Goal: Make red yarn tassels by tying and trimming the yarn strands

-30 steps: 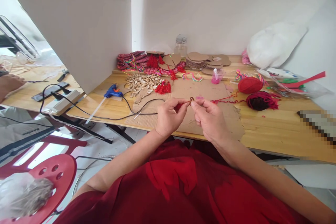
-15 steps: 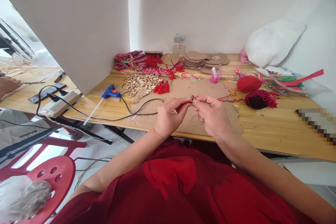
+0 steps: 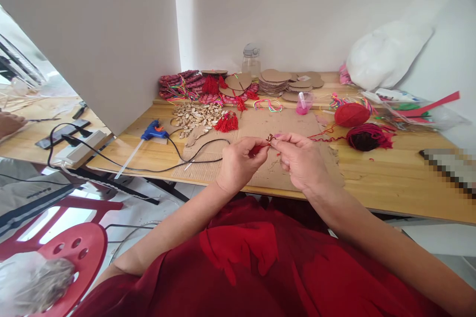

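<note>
Over the cardboard sheet (image 3: 256, 173), my left hand (image 3: 240, 163) and my right hand (image 3: 301, 158) meet, fingertips almost touching. Both are closed in a pinch on a small piece of dark red yarn (image 3: 270, 138), whose twisted loops stick up between the fingers. Most of the yarn is hidden by my fingers. Strands lead from behind my right hand toward a red yarn ball (image 3: 352, 115) and a dark magenta yarn ball (image 3: 366, 137). Red tassels (image 3: 226, 121) lie beyond my left hand, beside a heap of pale, shell-like pieces (image 3: 199, 118).
A blue glue gun (image 3: 154, 130) rests at left, its black cord curling toward my left hand. Behind stand cardboard discs (image 3: 274, 81), braided coils (image 3: 178, 86), a pink cup (image 3: 304, 104) and a bottle (image 3: 251, 62). A power strip (image 3: 80, 146) and another person's hand (image 3: 11, 124) are far left.
The view has shifted slightly. Both hands keep their pinch in nearly the same place, and the dark yarn loops between the fingertips show a little more.
</note>
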